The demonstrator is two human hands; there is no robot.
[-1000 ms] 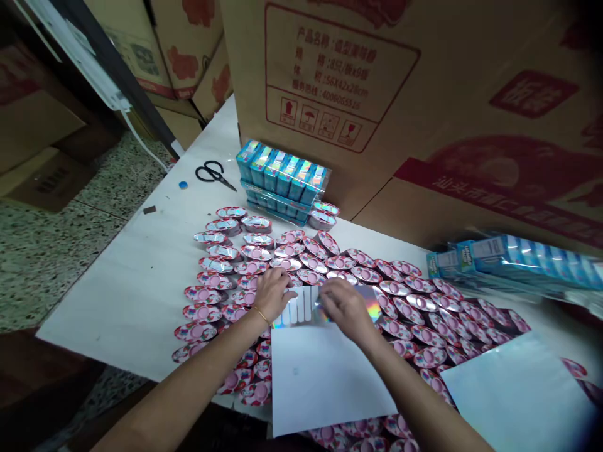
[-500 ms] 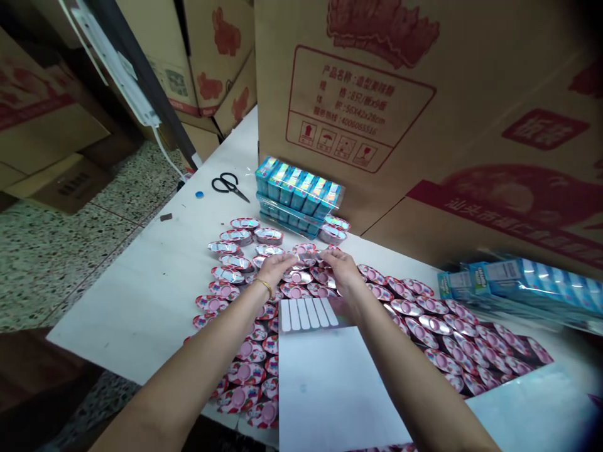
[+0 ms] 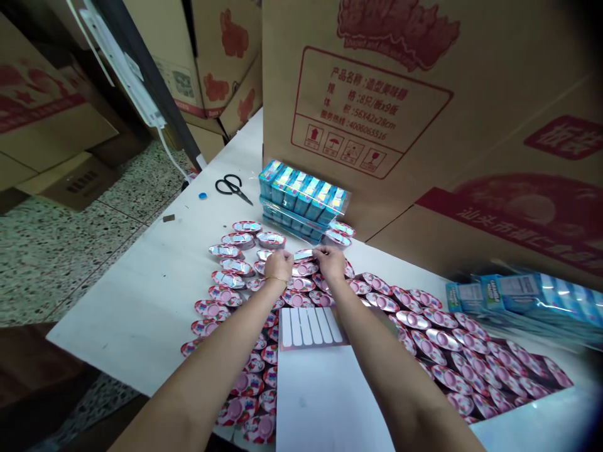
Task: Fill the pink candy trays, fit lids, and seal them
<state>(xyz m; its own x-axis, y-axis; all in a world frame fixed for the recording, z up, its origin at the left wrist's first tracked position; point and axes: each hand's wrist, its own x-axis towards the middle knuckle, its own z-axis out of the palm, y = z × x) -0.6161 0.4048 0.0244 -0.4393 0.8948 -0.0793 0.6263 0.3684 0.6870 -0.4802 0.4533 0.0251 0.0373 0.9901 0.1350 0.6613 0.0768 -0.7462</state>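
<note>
My left hand (image 3: 279, 265), with a gold bracelet at the wrist, pinches one end of a pale strip sticker (image 3: 304, 255). The other end is between the closed fingertips of my right hand (image 3: 331, 261). Stretched between them, the sticker lies over one of the oval red-and-pink packs; whether it touches the pack I cannot tell. Many such packs (image 3: 245, 383) stand in rows around my forearms, and some at the back left (image 3: 238, 240) bear a shiny pale strip on top. Below my hands lies a sheet of white strip labels (image 3: 311, 326) on a white board (image 3: 330, 395).
Behind the rows stands a clear-wrapped stack of blue packs (image 3: 301, 198), with more blue packs (image 3: 527, 298) at the right. Black scissors (image 3: 234, 189) and a blue cap (image 3: 202, 196) lie on the white table (image 3: 122, 314). A large carton (image 3: 377, 125) walls off the back.
My hands have come closer together, with the strip sticker lower over a pack at the back. The view has shifted slightly.
</note>
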